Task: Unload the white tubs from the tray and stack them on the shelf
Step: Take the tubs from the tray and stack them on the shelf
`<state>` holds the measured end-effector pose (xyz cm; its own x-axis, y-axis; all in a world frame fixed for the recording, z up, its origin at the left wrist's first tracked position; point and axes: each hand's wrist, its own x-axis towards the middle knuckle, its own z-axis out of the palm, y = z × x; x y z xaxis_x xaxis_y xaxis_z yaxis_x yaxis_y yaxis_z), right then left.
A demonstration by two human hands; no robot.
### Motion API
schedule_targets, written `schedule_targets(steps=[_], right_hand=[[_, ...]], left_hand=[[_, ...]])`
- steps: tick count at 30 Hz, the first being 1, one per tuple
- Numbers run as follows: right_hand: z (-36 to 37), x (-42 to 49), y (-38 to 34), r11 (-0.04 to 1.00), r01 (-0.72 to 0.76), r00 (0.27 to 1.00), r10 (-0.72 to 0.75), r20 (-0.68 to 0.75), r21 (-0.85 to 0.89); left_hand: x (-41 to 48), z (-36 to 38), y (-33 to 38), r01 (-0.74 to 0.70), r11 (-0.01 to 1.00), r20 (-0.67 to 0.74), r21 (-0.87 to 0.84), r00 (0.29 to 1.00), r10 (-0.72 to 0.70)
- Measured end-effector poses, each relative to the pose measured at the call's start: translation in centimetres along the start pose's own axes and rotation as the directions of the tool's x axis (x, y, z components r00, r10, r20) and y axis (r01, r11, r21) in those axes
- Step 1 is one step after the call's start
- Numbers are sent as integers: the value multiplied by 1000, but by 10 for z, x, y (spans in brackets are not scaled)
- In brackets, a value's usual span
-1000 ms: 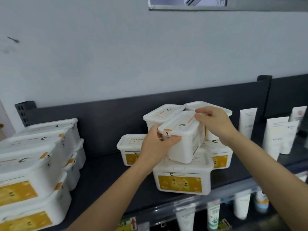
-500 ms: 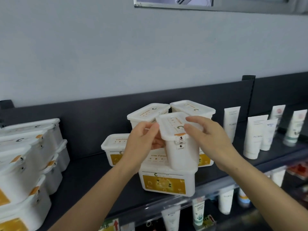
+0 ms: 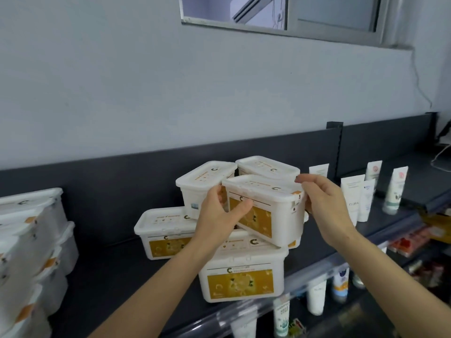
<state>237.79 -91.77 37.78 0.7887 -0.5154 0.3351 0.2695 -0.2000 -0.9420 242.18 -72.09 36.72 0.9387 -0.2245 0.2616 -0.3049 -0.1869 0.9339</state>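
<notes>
- A white tub [image 3: 266, 211] with a yellow label is held at the centre of the frame. It is tilted, with the labelled face turned toward the camera.
- The left hand [image 3: 219, 213] is closed on the tub's left end. The thumb is laid across the yellow label and the fingers are wrapped behind the end wall, so the tub lies to the right of this grip.
- The right hand [image 3: 324, 206] is set against the tub's right end, with the fingers curled over the lid's corner. This grip is partly closed round that end, and the tub is carried between the two hands.
- The held tub is poised just over the lid of the front tub [image 3: 241, 281], which stands at the front edge of the dark shelf [image 3: 105, 272]. Whether the two are touching cannot be told.
- Directly behind the held tub, a rear left tub [image 3: 202, 189] and a rear right tub [image 3: 268, 167] are seen side by side at the upper level.
- A low tub [image 3: 163, 237] is seen on the shelf left of centre, beneath the rear left tub.
- A blurred stack of tubs [image 3: 29, 240] is piled at the left edge of the frame.
- White tubes [image 3: 351, 198] are stood upright on the shelf at the right of the frame, and lower tubes [image 3: 316, 298] are ranged on the level beneath at the lower right.
</notes>
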Motion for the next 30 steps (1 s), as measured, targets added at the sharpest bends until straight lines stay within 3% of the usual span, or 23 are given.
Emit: schedule_targets(steps=[7,15,21,30], right_hand=[[4,-19,-1,968,-249,965,247,91,10],[11,-10,-25,948,-317,947,315,64,21],[12,-9,-34,961,-277,959,275,69,25],[-6,37,-90,975,-138,990,132,48,174]], left_hand=[[18,12,-12,43,997,59,66,997,-47],[18,18,-12,-48,996,26,73,999,46],[11,15,-11,-100,993,25,65,995,99],[43,13,48,-320,936,-54,150,942,331]])
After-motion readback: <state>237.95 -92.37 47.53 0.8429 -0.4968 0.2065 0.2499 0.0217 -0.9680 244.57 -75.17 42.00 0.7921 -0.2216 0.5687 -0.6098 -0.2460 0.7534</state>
